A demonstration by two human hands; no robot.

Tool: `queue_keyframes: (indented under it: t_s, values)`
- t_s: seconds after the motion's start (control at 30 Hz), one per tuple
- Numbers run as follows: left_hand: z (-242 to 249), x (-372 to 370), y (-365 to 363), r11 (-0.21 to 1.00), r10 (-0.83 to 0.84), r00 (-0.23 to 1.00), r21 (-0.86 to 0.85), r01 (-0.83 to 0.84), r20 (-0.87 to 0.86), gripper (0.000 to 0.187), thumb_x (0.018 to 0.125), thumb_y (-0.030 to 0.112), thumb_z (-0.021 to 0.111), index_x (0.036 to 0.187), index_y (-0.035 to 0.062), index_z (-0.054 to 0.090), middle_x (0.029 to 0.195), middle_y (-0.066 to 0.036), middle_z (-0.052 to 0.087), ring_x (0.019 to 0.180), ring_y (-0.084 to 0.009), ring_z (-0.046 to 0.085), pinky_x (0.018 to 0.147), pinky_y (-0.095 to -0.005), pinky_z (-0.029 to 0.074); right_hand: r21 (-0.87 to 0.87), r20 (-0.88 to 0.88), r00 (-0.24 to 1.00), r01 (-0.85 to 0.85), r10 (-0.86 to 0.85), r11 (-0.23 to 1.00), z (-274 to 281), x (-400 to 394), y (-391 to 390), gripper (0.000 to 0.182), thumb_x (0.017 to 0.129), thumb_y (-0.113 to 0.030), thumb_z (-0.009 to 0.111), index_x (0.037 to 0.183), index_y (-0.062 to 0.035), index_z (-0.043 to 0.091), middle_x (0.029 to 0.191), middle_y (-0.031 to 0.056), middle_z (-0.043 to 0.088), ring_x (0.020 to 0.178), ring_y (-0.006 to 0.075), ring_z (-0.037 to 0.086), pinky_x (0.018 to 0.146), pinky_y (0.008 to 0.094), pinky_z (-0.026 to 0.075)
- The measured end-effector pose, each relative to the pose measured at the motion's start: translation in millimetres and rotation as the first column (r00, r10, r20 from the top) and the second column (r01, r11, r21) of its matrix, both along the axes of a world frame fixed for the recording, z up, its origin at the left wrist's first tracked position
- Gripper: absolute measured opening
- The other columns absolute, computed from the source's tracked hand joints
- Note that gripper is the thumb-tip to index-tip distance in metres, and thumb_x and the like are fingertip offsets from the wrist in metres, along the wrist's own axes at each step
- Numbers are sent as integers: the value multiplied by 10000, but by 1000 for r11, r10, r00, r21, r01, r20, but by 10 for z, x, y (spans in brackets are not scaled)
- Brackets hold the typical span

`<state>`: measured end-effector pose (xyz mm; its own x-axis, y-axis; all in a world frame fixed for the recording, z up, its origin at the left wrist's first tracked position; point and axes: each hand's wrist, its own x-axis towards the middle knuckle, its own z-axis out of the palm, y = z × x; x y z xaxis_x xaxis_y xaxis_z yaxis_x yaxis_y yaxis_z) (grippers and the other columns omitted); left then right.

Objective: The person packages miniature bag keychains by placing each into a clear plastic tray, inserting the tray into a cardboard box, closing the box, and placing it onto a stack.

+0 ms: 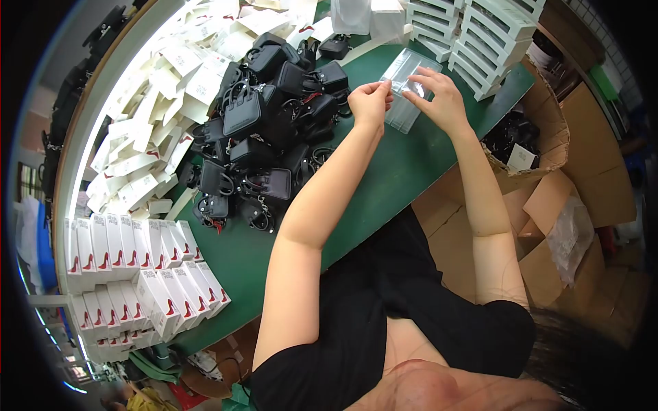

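Note:
A clear plastic case (404, 119) lies on the green table in front of my hands; its see-through walls make its exact shape hard to read. My left hand (369, 104) is closed in a pinch at the near left side of the case. Whatever is between its fingertips is too small to make out. Over the right part of the case, my right hand (441, 100) has its fingers curved and apart, the thumb and forefinger close to the clear plastic. Left of my left hand rises a heap of small black handbag-shaped pouches (243, 113) with handles and metal clasps.
Loose white boxes (140, 137) are piled behind the pouches on the green table (236, 267). White boxes with red shoe prints (181, 294) stand in rows at left. Stacked white trays (483, 51) rise beyond my right hand. Cardboard cartons (548, 137) stand off the right edge.

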<state>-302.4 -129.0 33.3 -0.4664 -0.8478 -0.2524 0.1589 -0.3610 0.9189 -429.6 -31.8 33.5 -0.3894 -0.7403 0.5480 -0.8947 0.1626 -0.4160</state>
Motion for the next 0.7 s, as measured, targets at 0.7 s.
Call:
queue_keyframes:
  t_s: [0.7]
  values:
    - [-533,1938,1383,945,26,965,322,62,-260,108,922,107,591,990,23,589,883,-69,631,827,-177,652,730,-257,521,-238,121,925,-326,361,915,-11,829,132,299,786,-169,714,1061,-69,650,1166,75,599,1064,236,555,926,341,444]
